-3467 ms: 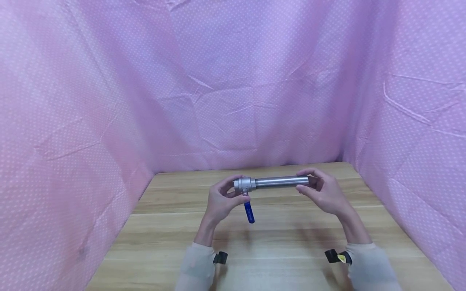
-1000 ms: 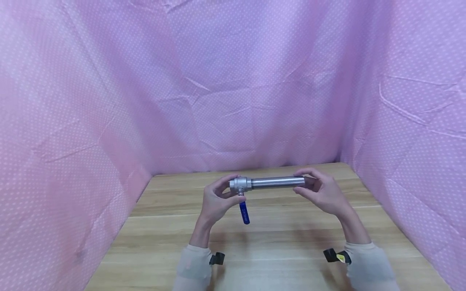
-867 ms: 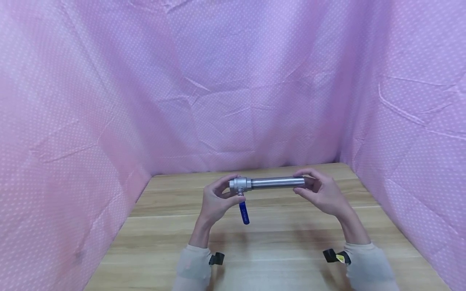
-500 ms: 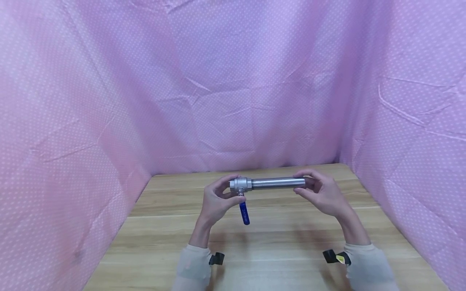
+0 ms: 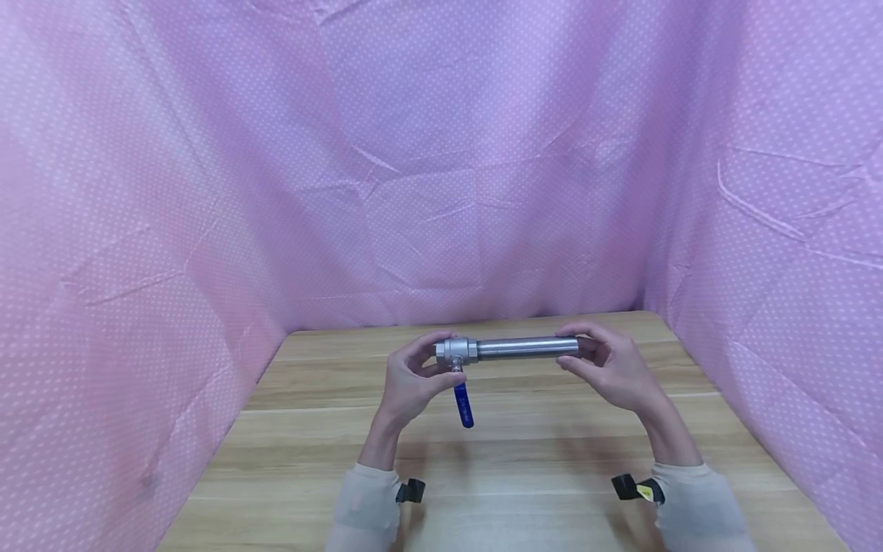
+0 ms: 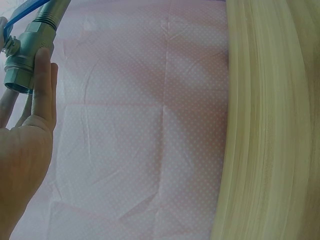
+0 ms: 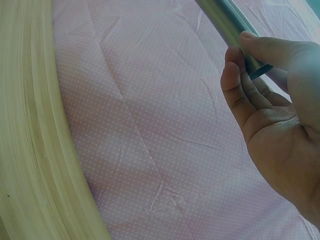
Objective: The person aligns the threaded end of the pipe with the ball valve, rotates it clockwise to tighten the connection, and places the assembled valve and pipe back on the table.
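A steel ball valve point(image 5: 457, 350) with a blue lever handle point(image 5: 464, 406) is joined to a straight metal pipe point(image 5: 527, 347), and both are held up above the table. My left hand point(image 5: 407, 383) grips the valve body at its left end, thumb by the base of the lever. At the pipe's far right end, my right hand point(image 5: 617, 368) pinches it between thumb and fingers. In the left wrist view, thread shows on the pipe where it meets the valve point(image 6: 30, 57). The right wrist view shows the open end of the pipe point(image 7: 232, 27) between the fingertips.
Below the hands lies a wood-grain table point(image 5: 524, 475). Pink dotted cloth point(image 5: 441, 192) hangs at the back and along both sides. Black wrist straps point(image 5: 411, 491) sit on both sleeves.
Compared with 3.5 seconds ago, the valve and pipe appear slightly further left in the head view, as does the left hand. Over the last second almost nothing moves; both grips stay the same.
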A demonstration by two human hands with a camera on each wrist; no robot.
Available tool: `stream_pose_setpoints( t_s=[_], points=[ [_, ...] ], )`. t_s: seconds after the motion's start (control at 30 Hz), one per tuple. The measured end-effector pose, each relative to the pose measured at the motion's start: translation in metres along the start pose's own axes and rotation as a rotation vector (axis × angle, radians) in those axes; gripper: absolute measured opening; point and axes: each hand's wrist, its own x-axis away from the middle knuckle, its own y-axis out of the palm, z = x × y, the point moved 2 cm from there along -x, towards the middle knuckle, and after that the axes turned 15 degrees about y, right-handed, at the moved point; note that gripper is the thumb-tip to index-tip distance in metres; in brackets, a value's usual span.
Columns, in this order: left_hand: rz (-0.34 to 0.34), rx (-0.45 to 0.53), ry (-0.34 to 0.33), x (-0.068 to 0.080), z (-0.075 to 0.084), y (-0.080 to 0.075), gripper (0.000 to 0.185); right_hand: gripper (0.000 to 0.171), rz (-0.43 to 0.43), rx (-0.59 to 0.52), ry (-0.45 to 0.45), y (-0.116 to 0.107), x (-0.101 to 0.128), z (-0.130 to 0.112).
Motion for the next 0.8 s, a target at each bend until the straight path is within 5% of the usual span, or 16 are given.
stream_pose_setpoints(
  t_s=[0.47,0.8],
  points=[
    [0.001,0.004,0.010,-0.0005,0.0003,0.0014,0.069,0.036,0.023,0.019,0.062,0.0000,0.0008,-0.0020],
    [0.010,0.001,-0.001,-0.0001,0.0005,0.0009,0.067,0.043,-0.008,-0.049,0.008,0.0001,0.0000,-0.0003]
  ],
)
